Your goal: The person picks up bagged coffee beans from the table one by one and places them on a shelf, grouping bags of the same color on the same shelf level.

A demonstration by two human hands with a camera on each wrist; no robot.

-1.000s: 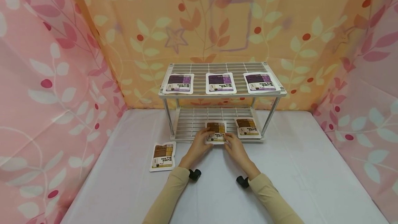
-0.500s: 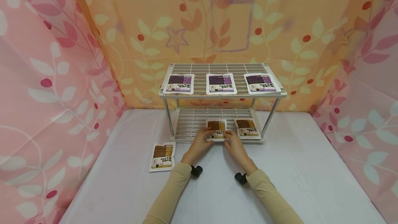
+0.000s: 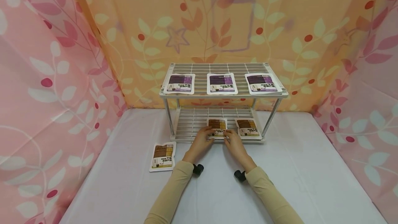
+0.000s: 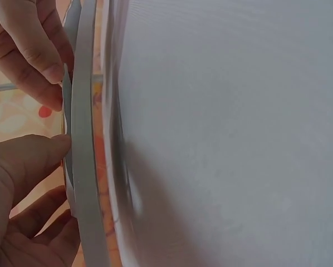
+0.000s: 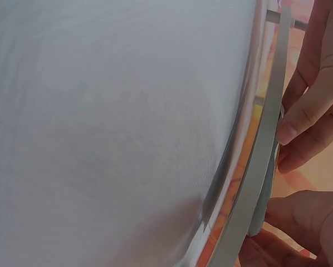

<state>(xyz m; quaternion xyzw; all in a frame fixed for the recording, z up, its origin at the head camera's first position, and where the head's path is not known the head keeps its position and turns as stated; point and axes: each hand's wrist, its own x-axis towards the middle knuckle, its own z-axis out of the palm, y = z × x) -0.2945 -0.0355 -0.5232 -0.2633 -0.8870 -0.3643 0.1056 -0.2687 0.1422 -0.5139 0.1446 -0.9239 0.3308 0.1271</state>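
Note:
A brown-and-white flat pouch (image 3: 217, 124) lies on the front middle of the rack's lower shelf (image 3: 186, 124). My left hand (image 3: 200, 144) grips its left side, thumb by the front edge and fingertips over the print. On the opposite side my right hand (image 3: 235, 145) holds the right edge in the same way. Both wrist views show the pouch edge-on close over the shelf's front bar (image 4: 84, 139), between my left thumb (image 4: 49, 147) and the right hand's fingers (image 4: 44, 67). A matching pouch (image 3: 248, 128) lies just to the right on this shelf.
Another brown pouch (image 3: 163, 156) lies on the white table (image 3: 124, 182), left of the rack. Purple pouches lie left (image 3: 179, 83), middle (image 3: 222, 83) and right (image 3: 262, 83) on the upper shelf (image 3: 199, 96). Rack posts (image 3: 270, 117) stand at both sides; patterned cloth hangs behind.
Both hands have moved the middle brown pouch slightly back, deeper onto the lower shelf, so its front edge now sits at the shelf's front bar. The other pouches have stayed put.

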